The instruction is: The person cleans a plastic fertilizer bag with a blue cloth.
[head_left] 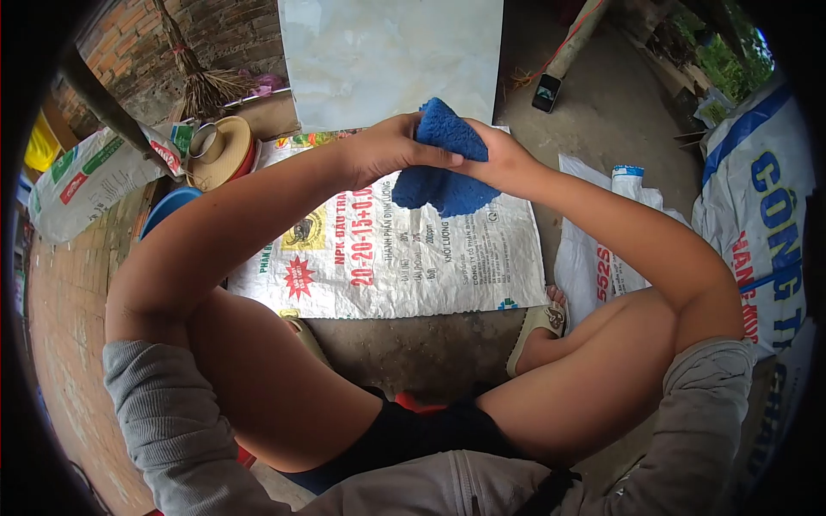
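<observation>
A blue cloth (440, 191) with a fuzzy surface is bunched between my two hands, out in front of me. My left hand (391, 150) grips it from the left, with the thumb laid across its front. From the other side my right hand (499, 159) is closed on it, its fingers mostly hidden behind the fabric. The lower part of the cloth hangs down over a printed white sack (413, 267) spread flat on the ground. Behind the hands stands a large pale glossy panel (391, 60), apart from the cloth as far as I can tell.
Left of the sack are a round tan lid-like piece (222, 155), a tape roll (205, 144) and a blue basin (172, 205). A straw broom (202, 82) leans by the brick wall. A phone (546, 92) rests against a post. Large filled sacks (761, 215) stand right.
</observation>
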Demonstrator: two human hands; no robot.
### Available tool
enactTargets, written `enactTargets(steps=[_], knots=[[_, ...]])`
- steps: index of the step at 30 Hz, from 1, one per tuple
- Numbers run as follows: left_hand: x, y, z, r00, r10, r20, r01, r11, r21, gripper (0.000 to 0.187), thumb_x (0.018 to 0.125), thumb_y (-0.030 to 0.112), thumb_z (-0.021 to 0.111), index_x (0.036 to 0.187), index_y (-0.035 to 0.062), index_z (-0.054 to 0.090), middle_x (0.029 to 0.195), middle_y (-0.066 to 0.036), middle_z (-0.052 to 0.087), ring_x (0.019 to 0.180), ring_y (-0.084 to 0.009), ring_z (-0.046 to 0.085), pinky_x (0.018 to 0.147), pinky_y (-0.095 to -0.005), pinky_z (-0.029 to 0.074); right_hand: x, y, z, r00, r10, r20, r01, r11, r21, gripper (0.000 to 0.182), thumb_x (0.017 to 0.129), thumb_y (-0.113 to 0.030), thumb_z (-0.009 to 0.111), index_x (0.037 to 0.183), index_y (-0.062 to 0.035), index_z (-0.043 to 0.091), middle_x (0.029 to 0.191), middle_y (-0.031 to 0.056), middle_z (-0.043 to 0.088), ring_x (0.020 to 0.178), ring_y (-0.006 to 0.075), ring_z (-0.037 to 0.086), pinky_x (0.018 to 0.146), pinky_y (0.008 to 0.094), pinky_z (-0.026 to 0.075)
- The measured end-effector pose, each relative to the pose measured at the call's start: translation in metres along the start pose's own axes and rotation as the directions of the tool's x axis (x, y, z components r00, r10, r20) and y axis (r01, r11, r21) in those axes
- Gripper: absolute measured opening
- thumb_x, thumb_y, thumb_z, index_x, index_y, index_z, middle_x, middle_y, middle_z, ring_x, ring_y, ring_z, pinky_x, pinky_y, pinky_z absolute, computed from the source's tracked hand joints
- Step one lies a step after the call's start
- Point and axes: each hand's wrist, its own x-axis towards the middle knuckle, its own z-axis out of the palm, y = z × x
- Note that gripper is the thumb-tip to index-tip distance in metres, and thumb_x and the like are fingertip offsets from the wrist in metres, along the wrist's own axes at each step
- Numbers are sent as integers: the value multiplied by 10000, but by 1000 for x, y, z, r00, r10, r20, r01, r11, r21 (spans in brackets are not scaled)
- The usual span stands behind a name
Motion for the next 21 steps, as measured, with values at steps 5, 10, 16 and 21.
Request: enactTargets(steps=[5,10,16,21], knots=[[4,-6,-13,997,33,70,-45,983,176,441,835,134,750,1201,-37,573,1087,-108,680,1010,-161,634,939,-321,484,-3,-13,-3,921,341,188,-387,855,345,461,899,-214,675,1292,-38,513,1118,81,639,972,147,640,827,296,540],[12,-17,-40,991,50,127,-113,824,555,332,842,200,741,1107,25,643,1006,-126,702,968,-206,659,884,-335,500,-9,-19,-2,847,393,357,-529,678,511,471,904,-183,662,1309,-12,494,1172,99,629,1032,168,641,887,317,535],[-11,-18,-61,991,-128,38,-69,-247,967,350,858,235,674,1180,142,574,959,-126,691,901,-319,673,772,-458,522,-7,6,-23,767,440,468,-641,559,526,477,905,-114,623,1344,2,474,1218,130,621,1057,201,652,936,347,530],[-34,-23,-56,971,-225,84,-113,-118,987,468,875,287,656,1301,152,516,1088,-150,663,1025,-339,637,871,-468,506,-1,45,-41,611,790,50,-758,567,322,323,901,-84,573,1211,6,559,1102,147,663,957,235,687,806,376,585]])
